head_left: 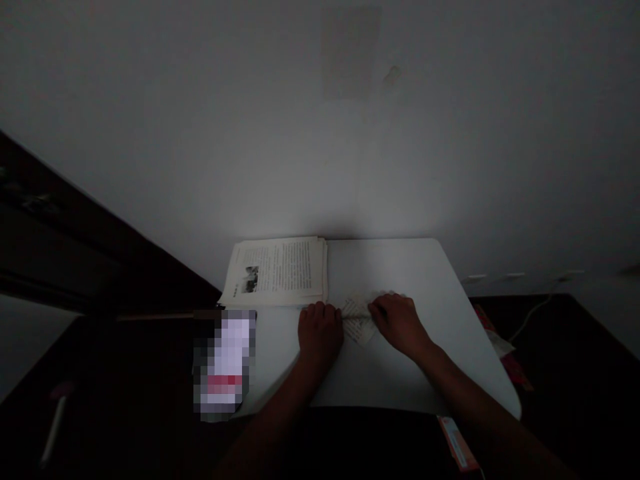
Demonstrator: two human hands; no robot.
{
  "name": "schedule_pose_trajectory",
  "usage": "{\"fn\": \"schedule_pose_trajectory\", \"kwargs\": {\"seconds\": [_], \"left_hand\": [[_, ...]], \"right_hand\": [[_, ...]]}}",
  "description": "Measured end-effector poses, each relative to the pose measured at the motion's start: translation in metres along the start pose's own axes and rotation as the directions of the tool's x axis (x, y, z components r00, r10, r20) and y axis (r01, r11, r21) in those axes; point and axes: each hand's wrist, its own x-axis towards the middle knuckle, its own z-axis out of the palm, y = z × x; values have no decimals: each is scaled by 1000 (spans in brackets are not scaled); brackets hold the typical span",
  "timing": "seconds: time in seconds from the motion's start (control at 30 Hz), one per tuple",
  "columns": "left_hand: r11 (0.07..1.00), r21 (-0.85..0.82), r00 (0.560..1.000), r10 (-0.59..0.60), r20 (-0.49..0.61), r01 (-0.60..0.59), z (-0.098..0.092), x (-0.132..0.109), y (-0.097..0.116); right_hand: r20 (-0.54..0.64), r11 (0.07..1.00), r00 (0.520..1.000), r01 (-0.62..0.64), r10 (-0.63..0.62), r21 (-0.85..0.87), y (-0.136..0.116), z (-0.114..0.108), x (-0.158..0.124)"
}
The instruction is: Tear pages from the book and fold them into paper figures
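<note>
While handling folded printed paper [361,331] on white tabletop [400,267], near printed page stack [296,270] | left hand [320,328] curled at left end — pinching or pressing, impossible to tell | right hand [400,320] apparently pinching right corner | best to align edges — then crease flat.

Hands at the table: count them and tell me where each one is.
2: the left hand at the left side of the folded paper, the right hand at its right side. No others show.

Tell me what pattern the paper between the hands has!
The paper is pale with dark print, best in the head view.
</note>
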Motion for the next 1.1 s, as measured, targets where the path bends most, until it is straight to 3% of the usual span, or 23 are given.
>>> {"fn": "schedule_pose_trajectory", "kwargs": {"seconds": [0.23,0.47,0.83,1.1], "left_hand": [[1000,19,1000,-8,-9,8,1,-1,-2],[1000,29,1000,-10,-12,11,-1,1,-2],[998,57,999,-14,-28,16,-2,1,-2],[999,11,999,-32,17,32,-4,2,-3]], "right_hand": [[45,988,994,-89,96,-127,-11,-2,5],[48,971,993,-98,111,-217,-17,-1,7],[53,960,990,-115,133,-256,-20,2,8],[51,960,990,-115,132,-255,-22,0,9]]}}
